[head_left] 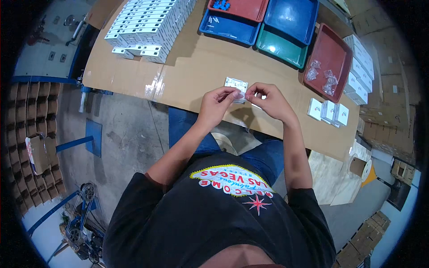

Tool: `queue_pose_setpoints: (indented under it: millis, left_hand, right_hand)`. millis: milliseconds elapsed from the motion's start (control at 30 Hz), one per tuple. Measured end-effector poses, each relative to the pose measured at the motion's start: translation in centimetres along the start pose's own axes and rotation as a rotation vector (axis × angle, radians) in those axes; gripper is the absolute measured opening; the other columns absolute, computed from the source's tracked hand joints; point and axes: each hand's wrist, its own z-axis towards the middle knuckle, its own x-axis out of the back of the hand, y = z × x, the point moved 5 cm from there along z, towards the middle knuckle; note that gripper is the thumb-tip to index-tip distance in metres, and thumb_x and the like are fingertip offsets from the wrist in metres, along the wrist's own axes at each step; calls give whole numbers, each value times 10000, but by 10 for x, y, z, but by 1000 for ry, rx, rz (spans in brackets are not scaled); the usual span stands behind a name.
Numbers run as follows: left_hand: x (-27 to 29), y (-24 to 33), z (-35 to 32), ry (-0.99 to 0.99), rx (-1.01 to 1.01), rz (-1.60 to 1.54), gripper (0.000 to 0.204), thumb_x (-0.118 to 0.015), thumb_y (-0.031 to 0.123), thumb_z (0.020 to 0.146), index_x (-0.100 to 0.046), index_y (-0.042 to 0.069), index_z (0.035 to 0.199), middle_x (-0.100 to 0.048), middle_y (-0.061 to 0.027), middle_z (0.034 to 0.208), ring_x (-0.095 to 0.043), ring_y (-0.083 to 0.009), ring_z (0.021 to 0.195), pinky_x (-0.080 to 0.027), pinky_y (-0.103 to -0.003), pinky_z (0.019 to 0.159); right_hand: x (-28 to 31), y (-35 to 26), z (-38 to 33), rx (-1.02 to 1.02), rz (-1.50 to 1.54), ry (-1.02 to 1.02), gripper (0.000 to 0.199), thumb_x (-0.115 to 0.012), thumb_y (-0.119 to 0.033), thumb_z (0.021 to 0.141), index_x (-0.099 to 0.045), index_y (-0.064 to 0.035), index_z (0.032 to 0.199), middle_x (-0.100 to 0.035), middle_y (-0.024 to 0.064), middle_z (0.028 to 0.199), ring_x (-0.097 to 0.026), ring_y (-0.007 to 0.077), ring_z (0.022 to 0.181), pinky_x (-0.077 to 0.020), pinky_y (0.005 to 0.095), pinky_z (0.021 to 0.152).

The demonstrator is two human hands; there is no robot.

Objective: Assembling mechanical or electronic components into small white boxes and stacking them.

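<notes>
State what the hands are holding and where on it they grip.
Both hands, left hand and right hand, pinch a small clear plastic bag between their fingers, seemingly at opposite edges. A small white box lies just beyond.

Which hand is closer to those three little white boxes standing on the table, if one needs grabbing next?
Probably the right hand. The three small white cardboard boxes stand on its side of the brown cardboard-covered table, while the left hand sits farther away. Both hands pinch a small white flat piece.
</notes>
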Motion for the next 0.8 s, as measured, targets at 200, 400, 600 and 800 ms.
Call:
queue_pose_setpoints:
  millis: [200, 400, 600, 800]
  left_hand:
    - [1, 1, -3, 30, -84, 92, 199, -658, 114, 1017, -712, -38, 1133, -757, -98, 1014, -705, -130, 975, -552, -285, 871]
    - [1, 5, -2, 27, -188, 300, 153, -683, 91, 996, -696, -24, 1097, -731, -43, 989, -663, -109, 961, -529, -275, 872]
    - [2, -4, -17, -81, -174, 422, 153, -689, 115, 980, -699, -24, 1043, -746, -88, 946, -691, -143, 909, -539, -314, 830]
    - [10, -59, -46, -187, 77, 289, 201, -664, 41, 990, -616, -3, 1180, -712, -86, 1011, -656, -112, 982, -529, -278, 864]
  right_hand:
    - [-10, 5, -3, -27, -42, 36, 114, -688, -108, 953, -711, -6, 999, -676, -8, 845, -515, 68, 756, -441, 249, 690]
    - [-12, 5, -4, 2, 8, 69, 137, -696, -139, 918, -705, -5, 945, -656, 17, 761, -532, 83, 707, -447, 282, 643]
    - [-33, 25, -16, -2, 40, -21, 118, -714, -106, 888, -695, 2, 932, -644, 2, 745, -534, 65, 662, -452, 244, 630]
    - [-74, 62, -41, -159, 320, -30, 115, -630, 7, 926, -677, 22, 1029, -658, 20, 782, -645, 80, 739, -515, 236, 680]
